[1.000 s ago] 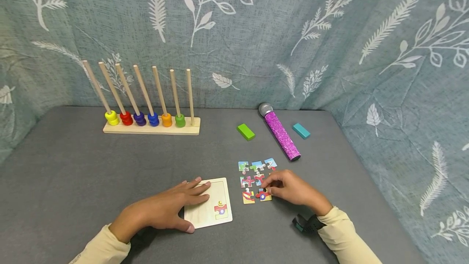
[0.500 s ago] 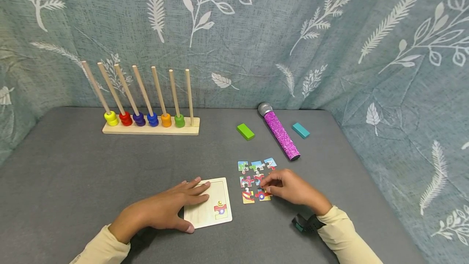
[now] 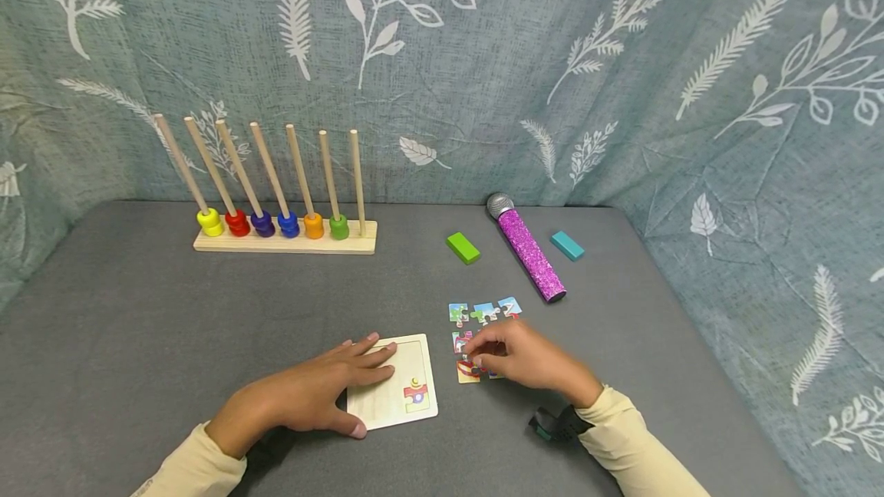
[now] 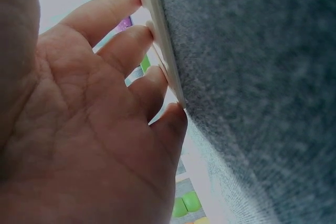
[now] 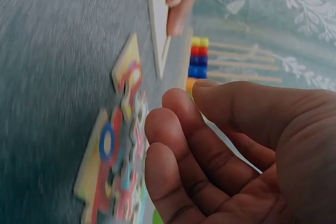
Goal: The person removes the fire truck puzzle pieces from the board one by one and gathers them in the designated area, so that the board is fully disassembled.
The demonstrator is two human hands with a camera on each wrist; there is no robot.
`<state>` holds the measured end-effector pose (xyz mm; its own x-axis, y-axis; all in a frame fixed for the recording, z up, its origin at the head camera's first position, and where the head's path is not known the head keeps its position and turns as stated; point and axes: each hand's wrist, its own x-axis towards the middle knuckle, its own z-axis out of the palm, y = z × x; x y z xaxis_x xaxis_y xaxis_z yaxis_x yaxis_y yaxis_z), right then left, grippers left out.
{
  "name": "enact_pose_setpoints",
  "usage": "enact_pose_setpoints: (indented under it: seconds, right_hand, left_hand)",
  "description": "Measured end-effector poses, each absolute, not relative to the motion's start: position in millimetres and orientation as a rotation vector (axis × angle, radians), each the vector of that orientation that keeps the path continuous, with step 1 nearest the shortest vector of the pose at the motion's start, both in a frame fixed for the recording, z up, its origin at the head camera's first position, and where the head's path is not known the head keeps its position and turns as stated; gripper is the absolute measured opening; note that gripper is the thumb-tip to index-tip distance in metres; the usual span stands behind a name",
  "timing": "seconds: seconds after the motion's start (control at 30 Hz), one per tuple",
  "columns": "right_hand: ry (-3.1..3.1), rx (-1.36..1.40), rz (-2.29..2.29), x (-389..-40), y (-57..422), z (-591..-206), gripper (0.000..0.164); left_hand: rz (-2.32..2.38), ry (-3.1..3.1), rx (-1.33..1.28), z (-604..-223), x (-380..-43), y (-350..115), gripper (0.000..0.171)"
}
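Note:
My left hand [image 3: 311,386] rests with spread fingers on a pale wooden puzzle board [image 3: 376,403], its thumb at the near edge. In the left wrist view the fingertips [image 4: 144,32] touch the board's rim. One jigsaw piece [image 3: 417,396] with red and yellow print sits in the board's near right corner. My right hand [image 3: 528,355] hovers over loose jigsaw pieces, fingers loosely bent. In the right wrist view thumb and fingers hold nothing visible. A yellow-and-red jigsaw piece [image 3: 468,373] lies below its fingertips; the hand hides part of the group.
Beyond the pieces lie a purple glitter microphone [image 3: 532,255], a green block [image 3: 463,248] and a teal block [image 3: 568,245]. A wooden peg stand [image 3: 286,244] with coloured rings is at the back left. A patterned curtain [image 3: 442,75] hangs behind the grey table [image 3: 207,320].
My right hand has moved left from the red piece with a blue circle, toward the left column of loose pieces. The left hand and board have stayed in place.

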<state>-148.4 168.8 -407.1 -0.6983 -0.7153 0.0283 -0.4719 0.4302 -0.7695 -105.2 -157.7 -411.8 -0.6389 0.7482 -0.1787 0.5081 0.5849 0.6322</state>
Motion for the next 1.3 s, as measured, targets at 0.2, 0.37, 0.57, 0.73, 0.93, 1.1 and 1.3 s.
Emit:
enact_pose_setpoints:
  seconds: [0.2, 0.37, 0.57, 0.73, 0.93, 1.1, 1.3]
  right_hand:
    - [2.356, -1.095, -1.111, -146.8, 155.9, -409.2, 0.015]
    - [2.337, -1.08, -1.096, -143.8, 146.6, -408.9, 0.016]
    - [2.358, -1.11, -1.026, -139.2, 133.3, -410.6, 0.017]
    - [2.357, -1.164, -1.003, -137.5, 123.5, -411.8, 0.017]
    - [2.297, -1.217, -1.021, -138.4, 114.1, -409.8, 0.021]
    - [2.301, -1.233, -0.979, -139.9, 108.7, -410.4, 0.022]
    - [2.299, -1.189, -0.926, -139.6, 105.1, -410.3, 0.022]
  left_hand:
    - [0.753, 2.383, 0.988, -411.7, -106.0, -157.5, 0.079]
    - [0.746, 2.365, 0.942, -410.8, -107.5, -156.2, 0.078]
    - [0.744, 2.351, 0.925, -410.5, -107.1, -156.0, 0.078]
    - [0.753, 2.358, 0.946, -409.8, -104.3, -158.6, 0.078]
    - [0.761, 2.375, 0.951, -410.3, -104.7, -158.4, 0.078]
    - [0.767, 2.384, 0.983, -410.7, -105.2, -158.6, 0.078]
    - [0.771, 2.37, 0.98, -411.3, -105.5, -157.3, 0.079]
